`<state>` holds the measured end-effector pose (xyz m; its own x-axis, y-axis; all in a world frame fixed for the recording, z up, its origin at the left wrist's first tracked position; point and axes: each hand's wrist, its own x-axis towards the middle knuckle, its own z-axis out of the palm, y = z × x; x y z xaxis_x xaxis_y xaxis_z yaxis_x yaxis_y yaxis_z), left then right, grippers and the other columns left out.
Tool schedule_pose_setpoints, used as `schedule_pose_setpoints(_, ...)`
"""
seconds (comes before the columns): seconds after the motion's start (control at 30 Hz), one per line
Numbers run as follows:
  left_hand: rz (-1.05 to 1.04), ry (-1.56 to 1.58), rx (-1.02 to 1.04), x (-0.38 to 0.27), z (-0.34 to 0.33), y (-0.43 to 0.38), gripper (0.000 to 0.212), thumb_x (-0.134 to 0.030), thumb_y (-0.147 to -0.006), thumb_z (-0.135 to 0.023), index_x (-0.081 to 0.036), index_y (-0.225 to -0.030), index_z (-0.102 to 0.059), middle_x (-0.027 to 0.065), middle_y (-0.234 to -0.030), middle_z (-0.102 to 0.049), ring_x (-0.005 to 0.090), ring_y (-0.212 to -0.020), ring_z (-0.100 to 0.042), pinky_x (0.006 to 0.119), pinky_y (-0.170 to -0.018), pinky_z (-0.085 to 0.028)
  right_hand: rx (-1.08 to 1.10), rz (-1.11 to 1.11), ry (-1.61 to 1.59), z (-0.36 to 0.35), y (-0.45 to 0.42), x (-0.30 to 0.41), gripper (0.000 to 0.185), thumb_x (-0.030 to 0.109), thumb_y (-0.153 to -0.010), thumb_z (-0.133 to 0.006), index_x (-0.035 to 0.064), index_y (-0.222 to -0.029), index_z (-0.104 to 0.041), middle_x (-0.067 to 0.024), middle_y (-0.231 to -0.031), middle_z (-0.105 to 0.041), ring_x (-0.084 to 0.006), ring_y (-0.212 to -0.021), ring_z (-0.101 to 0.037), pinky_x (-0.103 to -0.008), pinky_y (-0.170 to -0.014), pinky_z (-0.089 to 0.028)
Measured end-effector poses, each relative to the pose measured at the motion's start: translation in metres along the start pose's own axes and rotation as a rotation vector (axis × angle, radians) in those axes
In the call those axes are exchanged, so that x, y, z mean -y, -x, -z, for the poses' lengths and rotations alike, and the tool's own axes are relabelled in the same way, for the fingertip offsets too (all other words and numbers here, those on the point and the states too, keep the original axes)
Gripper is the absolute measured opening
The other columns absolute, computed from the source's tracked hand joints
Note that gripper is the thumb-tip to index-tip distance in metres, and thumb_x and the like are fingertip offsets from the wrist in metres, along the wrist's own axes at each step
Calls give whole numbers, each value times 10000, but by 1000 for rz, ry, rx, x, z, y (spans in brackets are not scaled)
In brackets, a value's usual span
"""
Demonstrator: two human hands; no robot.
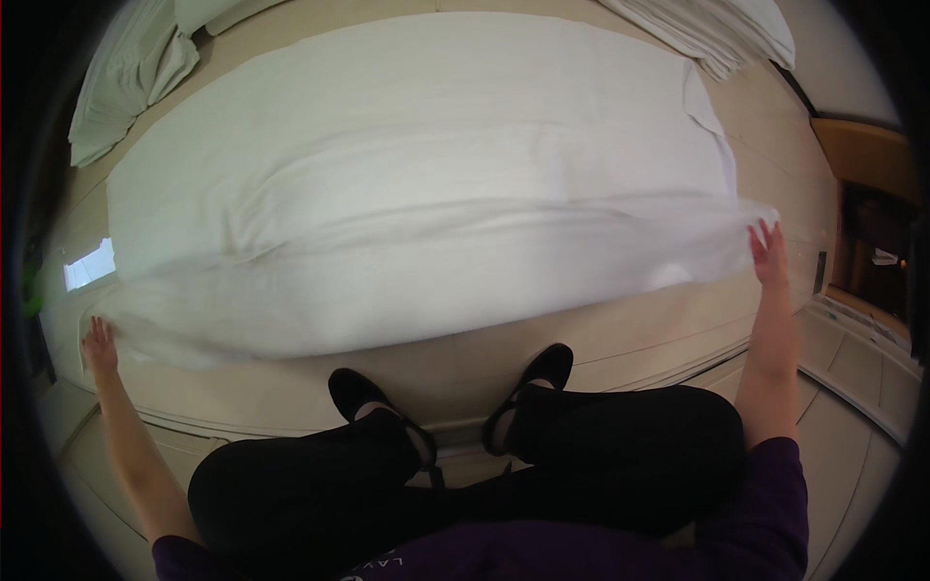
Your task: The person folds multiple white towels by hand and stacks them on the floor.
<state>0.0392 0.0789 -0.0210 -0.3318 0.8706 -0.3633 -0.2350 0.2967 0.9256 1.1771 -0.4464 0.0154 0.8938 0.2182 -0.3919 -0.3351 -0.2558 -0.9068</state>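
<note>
A large white cloth, like a sheet or tablecloth, lies spread over the pale floor with soft wrinkles across its middle. Its near edge is slightly blurred and stretches out to both sides. At the far left, my left hand holds the near left corner, fingers pointing forward. My right hand has the near right corner at its fingertips, farther forward than the left. Both thumbs are hard to see. On the cloth's right side, a bit of the edge is folded over.
Layered white cloth lies at the far left, and another white pile at the far right. Wooden furniture with a dark opening stands at right. My black shoes are just short of the cloth. A bright patch shows at left.
</note>
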Motion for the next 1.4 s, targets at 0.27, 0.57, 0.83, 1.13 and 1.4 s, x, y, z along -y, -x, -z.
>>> schedule_pose_setpoints(0.27, -511, -1532, 524, 235, -144, 197, 864, -240, -625, -627, -113, -1346, -168, 140, -1353, -265, 367, -1268, -137, 543, -985, -121, 477, 303, 1261, -86, 68, -124, 431, 177, -805, -551, 109, -1213, -427, -77, -992, -518, -171, -840, -505, -315, -704, -441)
schedule_pose_setpoints(0.57, -391, -1955, 356, 150, -172, 98, 867, -161, -574, -659, -155, -1327, -229, 145, -1318, -304, 402, -1228, -200, 493, -1001, -169, 863, 281, 1376, -149, 103, -101, 421, 181, -766, -579, 119, -1165, -460, -98, -1124, -486, -285, -938, -509, -351, -800, -434)
schedule_pose_setpoints(0.83, -490, -1763, 965, 145, -339, 152, 397, -79, -649, -667, -54, -1006, -498, 131, -1012, -483, 312, -991, -430, 369, -853, -367, 571, 695, 1627, -153, 11, -84, 490, 256, -702, -645, 232, -1147, -442, -52, -1079, -492, -233, -1047, -450, -440, -800, -409)
schedule_pose_setpoints(1.13, -321, -1625, 943, 104, -325, 104, 142, -51, -758, -536, -27, -759, -397, 61, -627, -386, 164, -616, -379, 264, -606, -363, 181, 476, 1769, -85, -33, -13, 243, 338, -737, -604, 141, -876, -572, -44, -771, -573, -239, -764, -556, -378, -704, -449)
schedule_pose_setpoints(1.4, -406, -1820, 702, 149, -294, 49, 134, -119, -790, -503, -31, -747, -411, 87, -612, -442, 170, -561, -426, 304, -534, -365, -348, 775, 1737, -93, -41, -50, 154, 267, -794, -539, 212, -935, -564, 9, -919, -594, -250, -834, -551, -390, -700, -459)
